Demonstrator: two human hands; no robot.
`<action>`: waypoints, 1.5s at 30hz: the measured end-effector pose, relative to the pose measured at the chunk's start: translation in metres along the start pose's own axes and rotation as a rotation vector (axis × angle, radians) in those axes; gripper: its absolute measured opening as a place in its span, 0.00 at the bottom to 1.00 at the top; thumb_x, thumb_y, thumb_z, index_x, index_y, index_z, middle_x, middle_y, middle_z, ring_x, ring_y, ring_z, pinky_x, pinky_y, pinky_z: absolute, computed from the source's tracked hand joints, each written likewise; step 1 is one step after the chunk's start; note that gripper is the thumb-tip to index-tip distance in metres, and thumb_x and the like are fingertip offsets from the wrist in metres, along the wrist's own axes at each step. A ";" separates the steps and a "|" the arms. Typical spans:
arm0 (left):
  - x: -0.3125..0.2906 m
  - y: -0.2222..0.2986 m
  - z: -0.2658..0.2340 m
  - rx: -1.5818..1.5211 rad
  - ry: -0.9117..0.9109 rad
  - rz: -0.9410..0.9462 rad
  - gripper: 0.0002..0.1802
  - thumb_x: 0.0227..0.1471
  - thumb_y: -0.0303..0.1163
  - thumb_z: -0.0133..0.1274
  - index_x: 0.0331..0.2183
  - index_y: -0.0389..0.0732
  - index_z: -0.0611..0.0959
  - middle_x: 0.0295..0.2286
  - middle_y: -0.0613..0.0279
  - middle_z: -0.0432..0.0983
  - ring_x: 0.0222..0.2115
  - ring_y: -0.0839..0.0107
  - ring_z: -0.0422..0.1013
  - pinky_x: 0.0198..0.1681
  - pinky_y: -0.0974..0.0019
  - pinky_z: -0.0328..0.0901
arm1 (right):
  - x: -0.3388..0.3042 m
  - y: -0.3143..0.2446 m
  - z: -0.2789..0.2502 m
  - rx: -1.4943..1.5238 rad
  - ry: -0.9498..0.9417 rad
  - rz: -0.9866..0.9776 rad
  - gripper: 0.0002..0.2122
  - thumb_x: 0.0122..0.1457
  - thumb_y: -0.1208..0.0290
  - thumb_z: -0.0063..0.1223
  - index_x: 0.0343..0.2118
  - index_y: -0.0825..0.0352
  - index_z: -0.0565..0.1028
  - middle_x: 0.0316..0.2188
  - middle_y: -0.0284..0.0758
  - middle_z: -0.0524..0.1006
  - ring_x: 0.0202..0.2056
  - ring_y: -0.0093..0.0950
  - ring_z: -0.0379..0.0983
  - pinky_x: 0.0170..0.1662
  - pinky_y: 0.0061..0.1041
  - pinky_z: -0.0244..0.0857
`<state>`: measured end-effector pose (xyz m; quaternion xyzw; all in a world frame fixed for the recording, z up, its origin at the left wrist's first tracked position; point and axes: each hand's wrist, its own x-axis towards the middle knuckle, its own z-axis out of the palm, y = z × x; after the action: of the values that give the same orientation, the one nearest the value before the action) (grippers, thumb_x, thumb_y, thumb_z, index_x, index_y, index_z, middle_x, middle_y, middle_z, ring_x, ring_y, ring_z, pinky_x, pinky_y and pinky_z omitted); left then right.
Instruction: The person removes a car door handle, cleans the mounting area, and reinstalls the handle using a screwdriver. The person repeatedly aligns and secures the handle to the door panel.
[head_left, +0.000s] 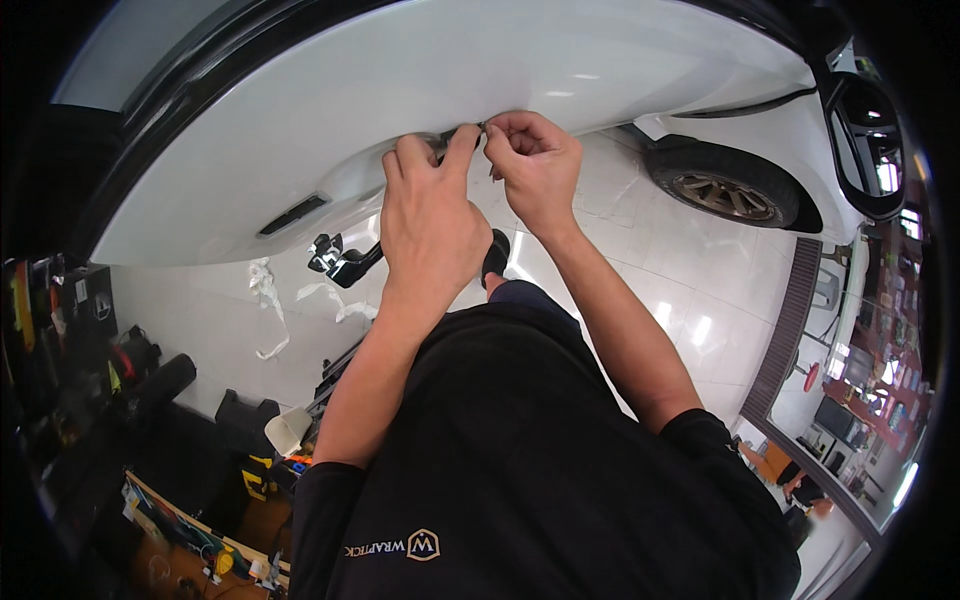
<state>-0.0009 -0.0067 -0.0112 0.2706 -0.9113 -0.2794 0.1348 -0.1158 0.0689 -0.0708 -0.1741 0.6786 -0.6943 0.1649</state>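
A white car door spans the top of the view, its lower side curving away from me. My left hand rests against it, fingers apart and bent at the tips over a dark recess in the panel. Just to its right, my right hand has thumb and forefinger pinched together at the edge of that recess. Whatever sits in the pinch is too small to make out. Left of my hands, a dark elongated slot opens in the door. A glossy black part shows below, partly behind my left wrist.
Crumpled white strips lie on the pale tiled floor. At the right are a car wheel and a black side mirror. Tools and dark cases crowd the lower left. Another person appears at the far lower right.
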 end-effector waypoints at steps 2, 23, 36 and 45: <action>-0.001 -0.001 0.001 -0.013 0.004 -0.009 0.39 0.41 0.16 0.49 0.58 0.48 0.78 0.41 0.49 0.66 0.46 0.47 0.66 0.46 0.48 0.68 | -0.001 0.002 0.000 0.004 -0.001 -0.001 0.05 0.59 0.78 0.61 0.34 0.75 0.81 0.18 0.28 0.78 0.20 0.13 0.70 0.24 0.17 0.63; 0.004 0.003 -0.006 -0.094 -0.081 -0.100 0.43 0.37 0.16 0.46 0.59 0.47 0.79 0.40 0.48 0.63 0.46 0.48 0.64 0.51 0.51 0.66 | -0.001 0.009 0.005 0.071 0.004 -0.042 0.03 0.57 0.80 0.62 0.33 0.73 0.81 0.21 0.27 0.79 0.22 0.12 0.70 0.26 0.15 0.63; 0.005 -0.003 -0.006 -0.163 -0.082 -0.072 0.43 0.37 0.16 0.46 0.59 0.45 0.79 0.40 0.48 0.63 0.45 0.48 0.63 0.54 0.53 0.64 | -0.005 0.017 0.004 0.140 -0.042 -0.105 0.02 0.59 0.83 0.60 0.34 0.75 0.80 0.27 0.31 0.79 0.24 0.16 0.75 0.27 0.17 0.67; 0.005 -0.004 -0.007 -0.130 -0.069 -0.052 0.42 0.38 0.16 0.47 0.59 0.46 0.79 0.40 0.47 0.64 0.45 0.47 0.64 0.53 0.52 0.64 | -0.003 0.023 0.002 0.140 -0.059 -0.187 0.02 0.59 0.84 0.60 0.35 0.75 0.80 0.30 0.33 0.80 0.27 0.17 0.77 0.29 0.18 0.69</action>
<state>-0.0005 -0.0148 -0.0077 0.2752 -0.8881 -0.3504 0.1131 -0.1123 0.0679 -0.0938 -0.2453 0.6038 -0.7470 0.1312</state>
